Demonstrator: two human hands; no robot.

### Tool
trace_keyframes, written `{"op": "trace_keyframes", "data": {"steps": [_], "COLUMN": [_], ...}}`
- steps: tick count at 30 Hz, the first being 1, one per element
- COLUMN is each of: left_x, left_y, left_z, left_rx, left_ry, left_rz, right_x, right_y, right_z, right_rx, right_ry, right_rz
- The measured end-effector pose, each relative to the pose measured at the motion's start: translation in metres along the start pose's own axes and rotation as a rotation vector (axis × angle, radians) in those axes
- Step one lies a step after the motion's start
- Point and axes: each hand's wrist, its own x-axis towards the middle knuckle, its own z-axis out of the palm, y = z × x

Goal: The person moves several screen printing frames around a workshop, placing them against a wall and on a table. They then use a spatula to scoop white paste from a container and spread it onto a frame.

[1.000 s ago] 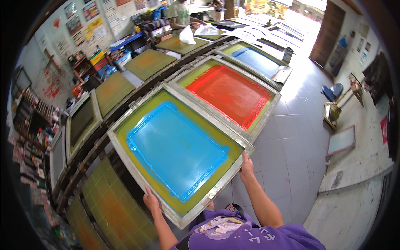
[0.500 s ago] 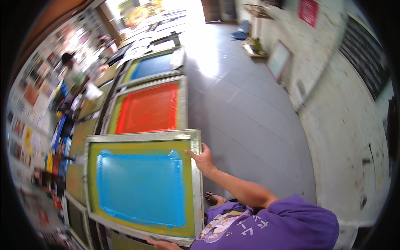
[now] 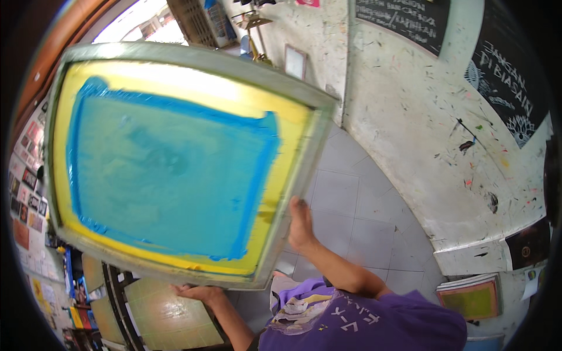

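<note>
A large screen printing frame [image 3: 309,153] is raised and tilted up in front of me, its mesh [image 3: 170,169] facing me. Light shows yellow through the mesh border, and a smeared blue band of ink surrounds a paler blue-green middle. My right hand [image 3: 302,225] grips the frame's right side near the lower corner, thumb toward me and fingers hidden behind. Under the bottom rail, my left hand [image 3: 199,292] bears the frame from below, with its fingers partly hidden by the rail.
Below the frame lies a greenish flat printing board [image 3: 170,313] on a dark rack. Paint-spotted wall [image 3: 404,140] with blackboards [image 3: 509,70] runs along the right, above grey floor tiles [image 3: 336,193]. More framed screens [image 3: 471,298] lean at the lower right.
The screen printing frame has been lifted off the table and tilted upright toward the light, with both hands on it. My view has turned to the right.
</note>
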Motion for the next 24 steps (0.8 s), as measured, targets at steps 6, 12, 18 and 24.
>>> {"op": "trace_keyframes", "data": {"steps": [6,12,18,24], "left_x": [-0.070,-0.099,-0.087,-0.027], "left_y": [-0.145,-0.205,-0.261,-0.314], "left_z": [0.063,0.108,0.159,0.217], "left_rx": [0.073,0.891,1.054,0.950], "left_ry": [-0.402,-1.259,-1.351,-1.103], "left_rz": [-0.314,-0.869,-0.907,-0.829], "right_x": [0.033,0.016,0.099,0.240], "right_y": [-0.158,-0.299,-0.299,-0.246], "right_z": [-0.136,-0.164,-0.176,-0.246], "right_rx": [-0.178,-0.619,-1.408,-1.889], "right_ry": [0.400,0.419,0.421,0.414], "right_rz": [-0.264,-0.639,-0.528,-0.250]}}
